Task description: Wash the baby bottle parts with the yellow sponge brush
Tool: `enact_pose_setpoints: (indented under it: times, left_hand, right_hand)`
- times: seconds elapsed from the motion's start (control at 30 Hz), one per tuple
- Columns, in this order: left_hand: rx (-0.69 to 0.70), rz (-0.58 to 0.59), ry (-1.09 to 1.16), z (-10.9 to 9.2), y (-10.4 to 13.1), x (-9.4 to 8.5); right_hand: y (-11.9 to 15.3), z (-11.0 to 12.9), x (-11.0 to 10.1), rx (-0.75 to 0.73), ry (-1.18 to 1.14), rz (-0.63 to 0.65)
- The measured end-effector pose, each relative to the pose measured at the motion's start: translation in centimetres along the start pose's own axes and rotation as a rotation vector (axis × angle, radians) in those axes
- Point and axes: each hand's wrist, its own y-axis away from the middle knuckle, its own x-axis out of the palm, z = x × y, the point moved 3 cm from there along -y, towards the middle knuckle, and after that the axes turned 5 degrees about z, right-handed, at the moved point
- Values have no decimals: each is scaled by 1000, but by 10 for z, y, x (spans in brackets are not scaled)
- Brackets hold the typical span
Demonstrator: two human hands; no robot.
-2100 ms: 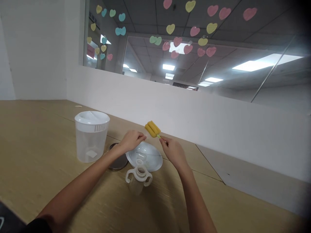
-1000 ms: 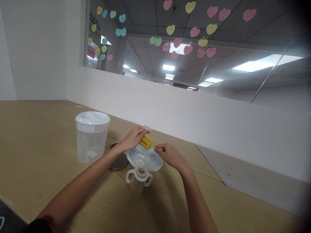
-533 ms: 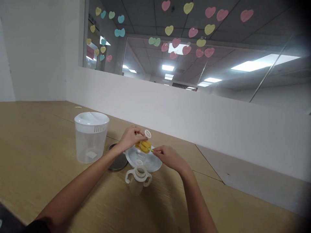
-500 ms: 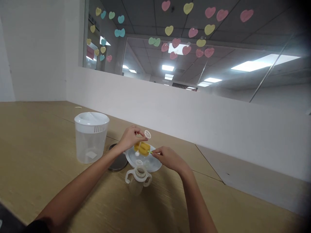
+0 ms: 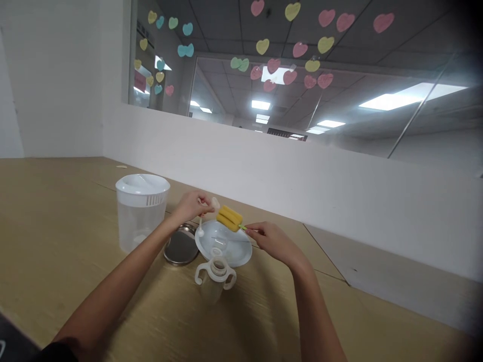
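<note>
My left hand pinches a baby bottle straw, a thin tube with a whitish disc at the top and a small ball hanging at its lower end. Between the fingers of my right hand is the thin green handle of a sponge brush with a yellow, ridged head. Both hands are above a white bowl, and the sponge head is just right of the disc. A clear bottle part lies in the bowl. In front stands a lidless baby bottle with two white handles.
A round metal dish or lid lies left of the bowl, partly under my left forearm. Farther left stands a translucent pitcher-like container with a white lid. A white wall with a window runs along the table's back edge.
The straw has moved left with my left hand. My right hand has drawn the sponge head slightly up and right, away from the straw, uncovering the clear part in the bowl.
</note>
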Motion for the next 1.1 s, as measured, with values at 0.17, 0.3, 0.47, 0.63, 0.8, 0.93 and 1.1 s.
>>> enact_pose_setpoints:
  times: [0.17, 0.3, 0.47, 0.63, 0.8, 0.93, 1.1]
  left_hand:
    - [-152, 163, -672, 20, 2, -3]
    - [-217, 286, -731, 36, 1, 10]
    - [-270, 393, -755, 48, 0, 21]
    - [-327, 440, -784, 58, 1, 22]
    - [-375, 455, -804, 70, 1, 24]
    - [-394, 448, -802, 79, 1, 30]
    - [-386, 435, -727, 91, 1, 36]
  right_hand:
    - [5, -8, -7, 46, -9, -7]
    - [8, -8, -12, 60, 10, -3]
    - [8, -11, -11, 61, 27, 17]
    - [7, -13, -10, 62, 20, 13]
    - [7, -12, -10, 64, 25, 27]
    - [7, -11, -9, 64, 22, 32]
    - [7, -12, -9, 72, 28, 41]
